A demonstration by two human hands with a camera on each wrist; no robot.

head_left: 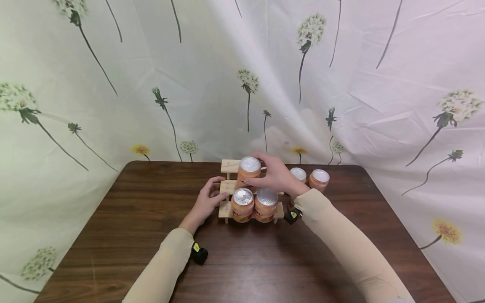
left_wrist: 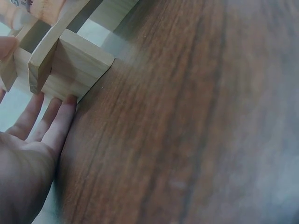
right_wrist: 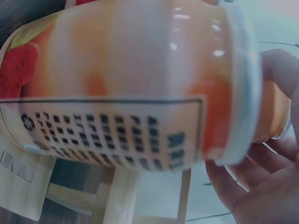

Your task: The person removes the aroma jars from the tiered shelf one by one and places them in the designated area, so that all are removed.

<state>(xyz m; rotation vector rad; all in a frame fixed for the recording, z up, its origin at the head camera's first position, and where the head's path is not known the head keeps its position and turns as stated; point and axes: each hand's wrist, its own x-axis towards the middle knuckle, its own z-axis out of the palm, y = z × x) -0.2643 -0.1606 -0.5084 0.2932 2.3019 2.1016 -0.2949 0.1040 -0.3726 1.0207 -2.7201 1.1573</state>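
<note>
My right hand (head_left: 278, 174) grips an orange can (head_left: 249, 165) with a silver lid, its thumb and fingers around the sides. The can overlaps the middle tier of a three-tier wooden rack (head_left: 226, 187). Along the front tier stand two matching cans, the left can (head_left: 242, 209) and the right can (head_left: 265, 210), side by side. My left hand (head_left: 206, 202) is at the rack's left end; in the left wrist view its straight fingers (left_wrist: 60, 123) touch the wooden side panel (left_wrist: 79, 65). A can with a printed label (right_wrist: 131, 84) fills much of the right wrist view.
Two more cans, a nearer one (head_left: 298, 173) and a farther one (head_left: 319, 177), stand right of the rack, partly behind my right forearm. The brown wooden table (head_left: 151, 227) ends at a flower-printed curtain (head_left: 212, 84) behind the rack.
</note>
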